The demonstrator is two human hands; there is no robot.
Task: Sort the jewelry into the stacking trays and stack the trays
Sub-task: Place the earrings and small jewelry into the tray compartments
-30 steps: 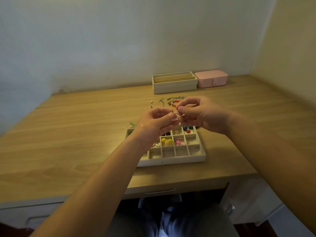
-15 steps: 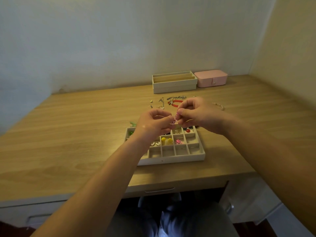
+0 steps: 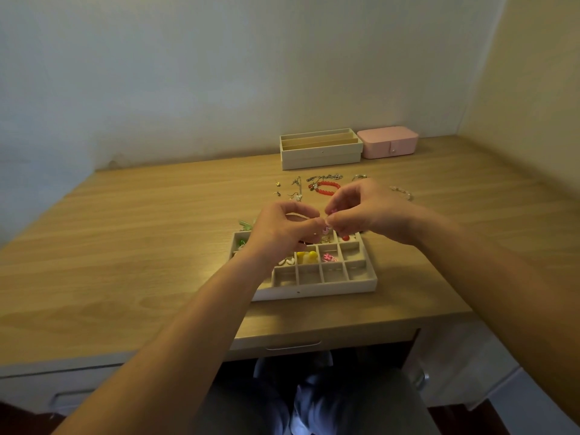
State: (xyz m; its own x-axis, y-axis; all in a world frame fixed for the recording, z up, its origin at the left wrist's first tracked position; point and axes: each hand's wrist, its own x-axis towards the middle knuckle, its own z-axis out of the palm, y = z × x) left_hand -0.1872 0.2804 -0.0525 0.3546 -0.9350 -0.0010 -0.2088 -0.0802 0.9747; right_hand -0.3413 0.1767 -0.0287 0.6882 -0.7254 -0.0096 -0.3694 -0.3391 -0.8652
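A cream compartment tray [image 3: 317, 287] lies near the desk's front edge, with yellow pieces [image 3: 307, 256], a pink piece [image 3: 329, 257] and a red bead [image 3: 345, 238] in its cells. Above its far row, my left hand [image 3: 282, 229] and my right hand [image 3: 361, 211] meet fingertip to fingertip. Both pinch one small pink earring [image 3: 326, 228] between them. Loose jewelry lies beyond: a red bead bracelet [image 3: 328, 187], silver chains [image 3: 323, 177], small earrings [image 3: 295, 193] and a clear bracelet [image 3: 401, 192]. Two stacked cream trays [image 3: 320, 153] stand at the back.
A pink jewelry box [image 3: 389, 142] sits beside the stacked trays against the wall. A green piece [image 3: 246, 224] lies left of the compartment tray. Walls close the desk at the back and right. A drawer handle [image 3: 293, 346] shows under the desk edge.
Both hands have dropped slightly toward the tray's far row, still pinching the small pink piece together. The red bracelet behind them shows more now.
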